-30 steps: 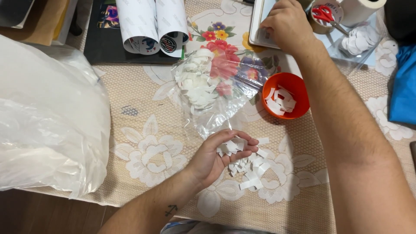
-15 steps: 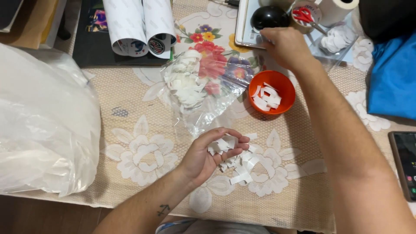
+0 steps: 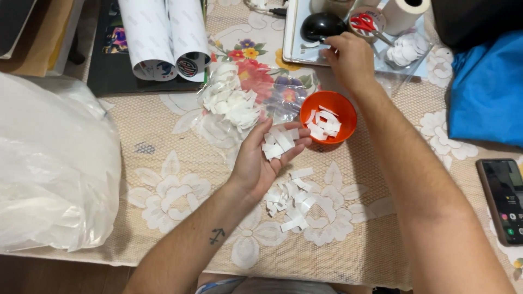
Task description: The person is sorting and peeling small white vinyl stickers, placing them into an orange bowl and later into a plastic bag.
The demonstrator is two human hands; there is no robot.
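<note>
My left hand [image 3: 260, 163] is turned palm up just left of an orange bowl [image 3: 348, 109], with a small stack of white paper strips [image 3: 280, 141] cupped on its fingers. The bowl holds more such strips. A loose pile of strips [image 3: 291, 204] lies on the floral tablecloth below the hand. My right hand [image 3: 351, 57] reaches to the back, its fingers curled at the edge of a clear tray [image 3: 297, 51] beside a black round object [image 3: 321, 24]. Anything it holds is hidden.
A clear bag of white cut pieces [image 3: 229, 106] lies left of the bowl. A big white plastic bag [image 3: 49, 163] fills the left side. Paper rolls [image 3: 163, 38], red scissors [image 3: 364, 23], a tape roll [image 3: 406, 11], a blue cloth [image 3: 487, 87] and a phone [image 3: 504, 198] surround the work spot.
My left hand has lifted off the pile with a handful of strips and turned palm up near the bowl. My right hand stays at the tray.
</note>
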